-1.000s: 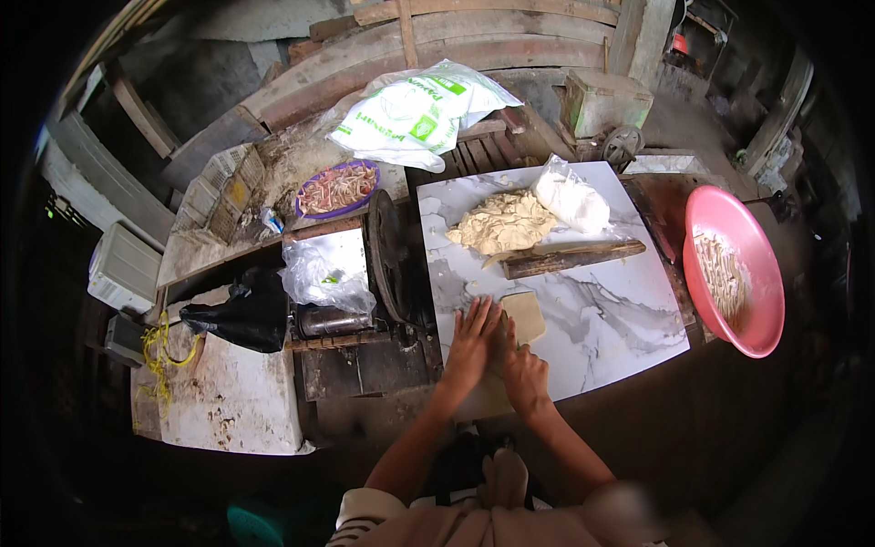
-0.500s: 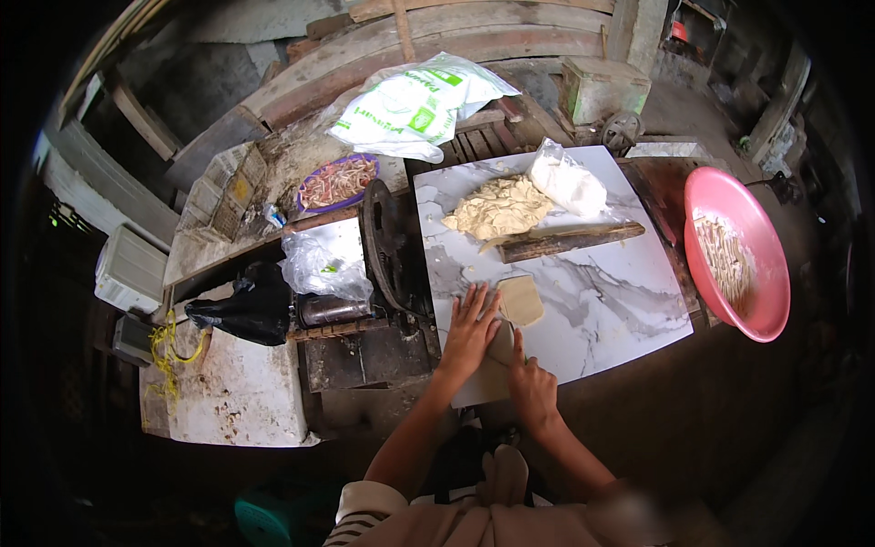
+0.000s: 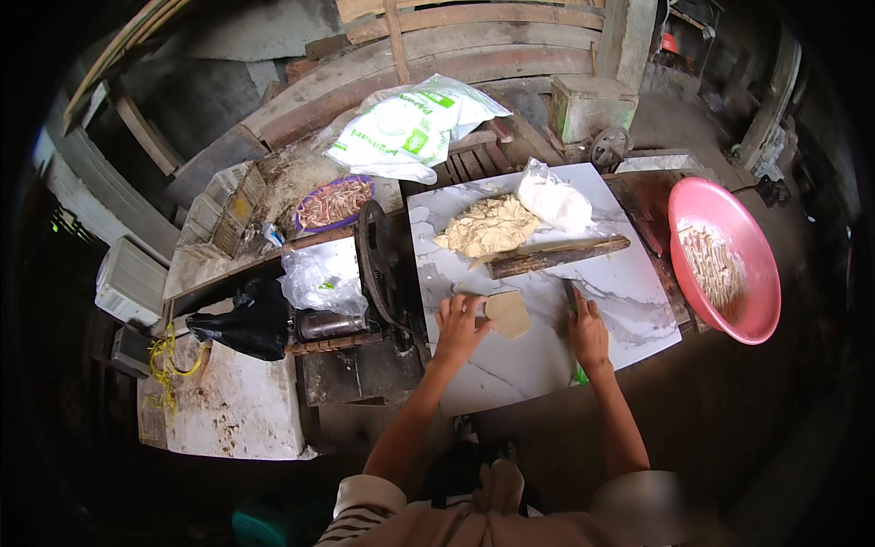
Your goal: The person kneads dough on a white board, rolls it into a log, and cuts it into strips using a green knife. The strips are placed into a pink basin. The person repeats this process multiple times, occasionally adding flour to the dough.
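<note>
A flat, roughly square piece of pale dough lies on the white marbled board. At its left edge is my left hand, fingers bent and thumb and fingertips closed on the dough's rim. Off to the dough's right, my right hand grips a knife with a green handle; its blade points away from me, close to the board. Farther up the board a heap of floury dough pieces sits beside a clear bag of white powder. In front of them lies a dark wooden stick.
To the right stands a pink basin holding floured strips. Left of the board are a dark metal wheel, a clear plastic bag and a black bag. Behind lie a purple-rimmed tray of strips and a white-green sack.
My right hand has moved right with the knife, away from my left hand. My left hand has gone from lying flat to bent fingers at the dough's left edge. The view has shifted slightly.
</note>
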The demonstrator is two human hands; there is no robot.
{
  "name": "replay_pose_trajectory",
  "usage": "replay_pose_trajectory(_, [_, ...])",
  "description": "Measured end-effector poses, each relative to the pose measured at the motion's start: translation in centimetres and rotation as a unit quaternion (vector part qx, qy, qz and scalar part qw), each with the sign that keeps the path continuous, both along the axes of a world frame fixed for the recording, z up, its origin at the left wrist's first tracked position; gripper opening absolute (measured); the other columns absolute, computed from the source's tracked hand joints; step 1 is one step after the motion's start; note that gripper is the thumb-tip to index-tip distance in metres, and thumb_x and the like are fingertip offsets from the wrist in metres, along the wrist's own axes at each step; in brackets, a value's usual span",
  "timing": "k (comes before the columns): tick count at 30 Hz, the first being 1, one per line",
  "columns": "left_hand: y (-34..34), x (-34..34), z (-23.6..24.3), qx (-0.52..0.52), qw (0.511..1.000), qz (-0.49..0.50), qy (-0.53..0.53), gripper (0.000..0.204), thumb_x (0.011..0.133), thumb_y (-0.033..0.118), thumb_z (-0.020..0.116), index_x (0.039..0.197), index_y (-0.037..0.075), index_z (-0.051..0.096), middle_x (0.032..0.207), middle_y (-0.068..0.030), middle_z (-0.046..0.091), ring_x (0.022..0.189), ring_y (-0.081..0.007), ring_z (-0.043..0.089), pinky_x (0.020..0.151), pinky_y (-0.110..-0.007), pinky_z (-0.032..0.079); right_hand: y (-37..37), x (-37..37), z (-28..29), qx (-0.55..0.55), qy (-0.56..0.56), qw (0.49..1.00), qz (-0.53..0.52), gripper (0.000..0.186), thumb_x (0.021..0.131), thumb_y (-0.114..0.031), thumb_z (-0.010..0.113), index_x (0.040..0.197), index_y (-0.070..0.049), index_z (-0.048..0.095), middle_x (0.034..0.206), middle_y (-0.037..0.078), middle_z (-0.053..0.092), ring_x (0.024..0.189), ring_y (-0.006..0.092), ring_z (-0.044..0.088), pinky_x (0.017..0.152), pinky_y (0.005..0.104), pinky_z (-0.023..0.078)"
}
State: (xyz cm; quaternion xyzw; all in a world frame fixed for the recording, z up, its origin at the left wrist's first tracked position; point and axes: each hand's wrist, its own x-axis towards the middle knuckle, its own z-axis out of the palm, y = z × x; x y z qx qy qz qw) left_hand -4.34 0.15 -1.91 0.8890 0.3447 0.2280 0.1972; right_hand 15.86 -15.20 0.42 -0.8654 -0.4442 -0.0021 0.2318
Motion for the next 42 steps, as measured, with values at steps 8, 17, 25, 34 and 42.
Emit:
replay_pose_trajectory(8, [1.4,0.8,-0.5,-0.122,0.992,-0.014,-0.013,0.045,0.066,0.022,0.078,0.104,0.017,0.053,0.110,-0.0034,0.049,0.112,-0.0292,0.038,0.090,-0.049,0.031,3.0,-3.1,1.8,0.106,-0.115,0.985,0.068,0.049,0.077,-0.010,0.062,0.125,-0.007,0.050,0.104,0.013,0.049,0.098,0.0314,0.046,0.086,0.0421,0.039])
replay_pose_trajectory(17, [1.5,1.7,-0.4,-0.176,0.941,-0.070,-0.281,0.024,0.081,0.004,0.066,0.098,0.006,0.051,0.080,-0.0084,0.060,0.074,-0.0233,0.064,0.064,-0.031,0.052,7.6,-5.8,-1.2,0.166,0.255,0.906,0.294,0.047,0.081,-0.004,0.063,0.124,-0.005,0.044,0.110,0.014,0.057,0.101,0.0271,0.057,0.078,0.0376,0.047])
replay_pose_trajectory(25, [5.7,3.9,4.8,-0.249,0.909,-0.047,-0.332,0.011,0.084,0.006,0.064,0.095,0.003,0.063,0.088,-0.0056,0.065,0.077,-0.0126,0.062,0.067,-0.026,0.051,12.6,-4.6,2.9,0.199,0.333,0.903,0.184,0.021,0.083,-0.006,0.065,0.102,-0.003,0.057,0.071,0.010,0.064,0.059,0.0156,0.062,0.059,0.0295,0.049])
replay_pose_trajectory(34, [12.2,8.7,3.2,0.022,0.981,0.049,-0.184,0.021,0.073,0.018,0.074,0.089,0.010,0.064,0.083,-0.0048,0.055,0.086,-0.0274,0.051,0.077,-0.042,0.043,20.4,0.7,0.0,0.220,0.074,0.972,0.033,0.034,0.065,-0.012,0.076,0.092,-0.007,0.057,0.095,0.014,0.052,0.096,0.0334,0.050,0.079,0.0439,0.042])
replay_pose_trajectory(42, [14.4,10.0,0.0,-0.062,0.982,0.105,-0.142,0.040,0.072,0.022,0.075,0.104,0.019,0.051,0.105,-0.0107,0.046,0.102,-0.0338,0.043,0.086,-0.045,0.038,22.1,0.5,0.5,0.165,0.172,0.964,-0.117,0.057,0.065,-0.015,0.076,0.109,-0.012,0.041,0.109,0.016,0.044,0.105,0.0381,0.043,0.083,0.0524,0.037])
